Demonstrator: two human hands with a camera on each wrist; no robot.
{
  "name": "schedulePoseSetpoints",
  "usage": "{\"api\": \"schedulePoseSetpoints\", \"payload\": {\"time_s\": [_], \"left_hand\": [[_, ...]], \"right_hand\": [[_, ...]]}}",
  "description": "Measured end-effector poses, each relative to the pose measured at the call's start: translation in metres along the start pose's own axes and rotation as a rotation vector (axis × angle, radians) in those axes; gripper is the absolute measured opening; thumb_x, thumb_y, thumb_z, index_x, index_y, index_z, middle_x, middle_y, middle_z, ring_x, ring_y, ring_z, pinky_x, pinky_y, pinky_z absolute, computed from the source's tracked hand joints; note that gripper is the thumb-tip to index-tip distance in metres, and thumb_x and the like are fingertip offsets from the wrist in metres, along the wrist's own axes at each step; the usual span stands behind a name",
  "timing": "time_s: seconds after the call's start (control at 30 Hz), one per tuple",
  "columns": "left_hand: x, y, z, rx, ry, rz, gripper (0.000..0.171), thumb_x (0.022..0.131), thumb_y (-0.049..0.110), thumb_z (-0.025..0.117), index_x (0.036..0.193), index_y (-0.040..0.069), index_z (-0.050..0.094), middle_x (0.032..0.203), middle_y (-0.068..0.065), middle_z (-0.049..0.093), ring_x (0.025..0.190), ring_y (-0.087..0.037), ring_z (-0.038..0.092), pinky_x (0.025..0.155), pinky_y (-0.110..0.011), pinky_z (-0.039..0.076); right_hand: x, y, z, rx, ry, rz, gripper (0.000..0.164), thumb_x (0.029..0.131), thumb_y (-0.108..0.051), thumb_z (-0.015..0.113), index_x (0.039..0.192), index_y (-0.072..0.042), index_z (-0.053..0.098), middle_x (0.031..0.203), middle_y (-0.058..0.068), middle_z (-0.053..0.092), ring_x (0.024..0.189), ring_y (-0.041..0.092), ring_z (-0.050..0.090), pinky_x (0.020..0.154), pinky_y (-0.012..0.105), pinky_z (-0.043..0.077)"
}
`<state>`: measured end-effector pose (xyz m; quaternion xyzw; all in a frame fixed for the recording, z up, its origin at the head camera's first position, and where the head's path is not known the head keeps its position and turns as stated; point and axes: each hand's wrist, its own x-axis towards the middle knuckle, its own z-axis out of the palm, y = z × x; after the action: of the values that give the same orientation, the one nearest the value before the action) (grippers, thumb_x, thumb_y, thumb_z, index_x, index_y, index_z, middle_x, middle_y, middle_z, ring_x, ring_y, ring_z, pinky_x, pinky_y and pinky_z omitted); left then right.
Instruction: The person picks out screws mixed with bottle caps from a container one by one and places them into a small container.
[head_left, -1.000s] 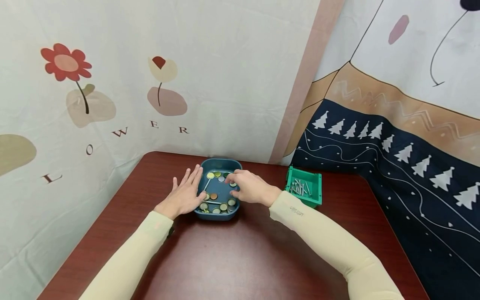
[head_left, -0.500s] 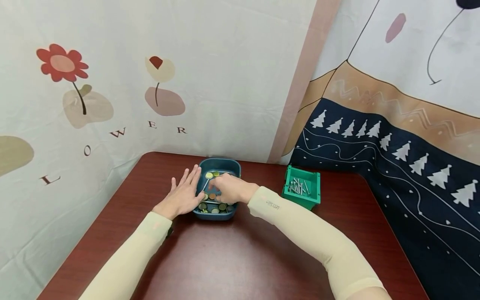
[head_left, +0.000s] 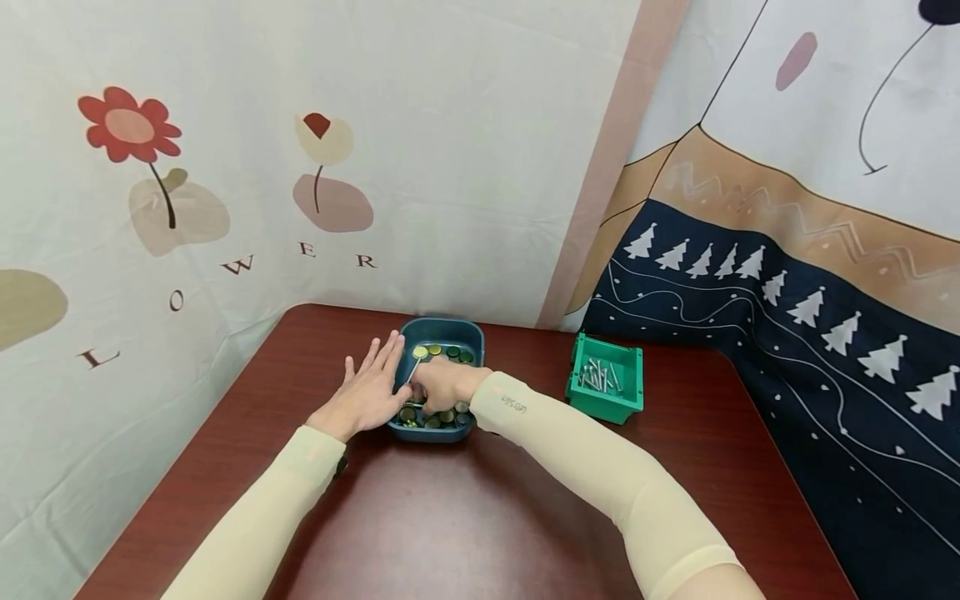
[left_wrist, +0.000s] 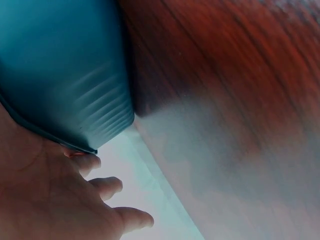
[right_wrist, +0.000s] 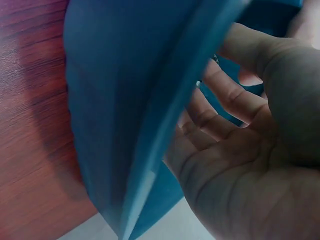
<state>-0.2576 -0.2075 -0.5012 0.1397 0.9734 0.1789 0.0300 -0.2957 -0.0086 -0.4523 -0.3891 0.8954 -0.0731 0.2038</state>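
Observation:
A blue plastic tray [head_left: 442,329] stands near the table's far edge, holding several bottle-cap-like discs [head_left: 454,352] and long thin metal pieces, one a slanting rod [head_left: 414,369]. At the tray's left rim rests my left hand [head_left: 363,396], palm down with fingers straight. In the left wrist view, that hand lies against the outside of the blue tray [left_wrist: 65,65]. My right hand [head_left: 444,385] reaches over the right rim, its fingers bent down among the discs. The right wrist view shows its fingers [right_wrist: 232,95] inside the tray; I cannot tell whether they pinch anything.
To the right stands a green bin [head_left: 609,400] with several metal screws [head_left: 600,375] in it. Both sit on a dark red-brown wooden table [head_left: 420,517]. Patterned cloth [head_left: 465,167] hangs behind the table and along its right side.
My right hand has moved left and down into the tray, from over its right side to its middle. The left hand has stayed at the left rim.

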Motion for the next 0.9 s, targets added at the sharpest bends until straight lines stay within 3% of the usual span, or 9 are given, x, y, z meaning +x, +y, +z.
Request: {"api": "schedulePoseSetpoints", "payload": {"time_s": [0.07, 0.2, 0.37, 0.63, 0.73, 0.77, 0.87, 0.9], "left_hand": [[0.000, 0.001, 0.000, 0.004, 0.002, 0.000, 0.092, 0.118, 0.042, 0.055, 0.189, 0.007, 0.007, 0.199, -0.015, 0.002, 0.184, -0.049, 0.004, 0.136, -0.092, 0.007], [0.000, 0.002, 0.001, 0.001, 0.007, 0.004, 0.092, 0.118, 0.041, 0.056, 0.189, 0.007, 0.008, 0.199, -0.015, 0.002, 0.184, -0.050, 0.004, 0.135, -0.092, 0.007], [0.001, 0.000, 0.002, -0.009, 0.008, 0.008, 0.091, 0.119, 0.039, 0.057, 0.189, 0.007, 0.008, 0.199, -0.016, 0.002, 0.184, -0.050, 0.003, 0.136, -0.092, 0.006], [0.001, -0.003, 0.003, -0.044, 0.000, 0.010, 0.090, 0.120, 0.039, 0.055, 0.189, 0.009, 0.006, 0.199, -0.014, 0.000, 0.184, -0.049, 0.002, 0.136, -0.092, 0.005], [0.001, -0.004, 0.002, -0.054, 0.001, 0.015, 0.090, 0.120, 0.039, 0.056, 0.189, 0.008, 0.007, 0.199, -0.014, 0.000, 0.184, -0.049, 0.002, 0.136, -0.092, 0.005], [0.001, -0.005, 0.001, -0.058, -0.002, 0.017, 0.090, 0.120, 0.038, 0.056, 0.189, 0.009, 0.006, 0.199, -0.014, 0.000, 0.184, -0.049, 0.002, 0.135, -0.092, 0.005], [0.001, -0.006, -0.002, -0.068, -0.012, 0.023, 0.091, 0.119, 0.038, 0.057, 0.189, 0.009, 0.006, 0.199, -0.013, -0.001, 0.184, -0.050, 0.001, 0.135, -0.093, 0.003], [0.001, -0.007, -0.002, -0.071, -0.014, 0.026, 0.091, 0.119, 0.038, 0.057, 0.189, 0.009, 0.006, 0.199, -0.013, -0.001, 0.184, -0.050, 0.001, 0.135, -0.093, 0.003]], "right_hand": [[0.000, 0.000, 0.001, -0.008, -0.005, 0.013, 0.022, 0.108, -0.015, 0.085, 0.130, -0.012, 0.083, 0.124, 0.001, 0.086, 0.107, 0.012, 0.078, 0.095, 0.027, 0.065], [-0.001, 0.003, 0.004, -0.018, -0.018, 0.038, 0.006, 0.110, -0.012, 0.080, 0.107, -0.014, 0.085, 0.097, -0.002, 0.081, 0.093, 0.015, 0.069, 0.078, 0.026, 0.058], [0.000, 0.010, 0.006, -0.074, -0.034, 0.056, 0.032, 0.109, -0.011, 0.079, 0.078, -0.018, 0.072, 0.065, -0.007, 0.056, 0.068, 0.012, 0.050, 0.064, 0.024, 0.043], [0.004, 0.018, 0.006, -0.137, -0.053, 0.056, 0.048, 0.112, -0.011, 0.076, 0.067, -0.021, 0.061, 0.054, -0.009, 0.043, 0.051, 0.007, 0.041, 0.055, 0.020, 0.042], [0.002, 0.019, 0.003, -0.142, -0.059, 0.038, 0.049, 0.114, -0.009, 0.071, 0.067, -0.016, 0.063, 0.057, -0.005, 0.045, 0.053, 0.010, 0.040, 0.056, 0.021, 0.043], [0.000, 0.018, 0.002, -0.139, -0.048, 0.037, 0.043, 0.114, -0.008, 0.072, 0.071, -0.015, 0.068, 0.062, -0.005, 0.055, 0.057, 0.008, 0.047, 0.060, 0.020, 0.046], [-0.007, 0.018, 0.000, -0.137, -0.025, 0.033, 0.014, 0.112, -0.004, 0.073, 0.105, -0.011, 0.083, 0.100, -0.002, 0.081, 0.087, 0.009, 0.073, 0.078, 0.019, 0.060], [-0.010, 0.018, 0.000, -0.139, -0.023, 0.031, 0.015, 0.112, -0.002, 0.074, 0.120, -0.011, 0.082, 0.116, 0.001, 0.083, 0.102, 0.011, 0.078, 0.087, 0.021, 0.064]]}}
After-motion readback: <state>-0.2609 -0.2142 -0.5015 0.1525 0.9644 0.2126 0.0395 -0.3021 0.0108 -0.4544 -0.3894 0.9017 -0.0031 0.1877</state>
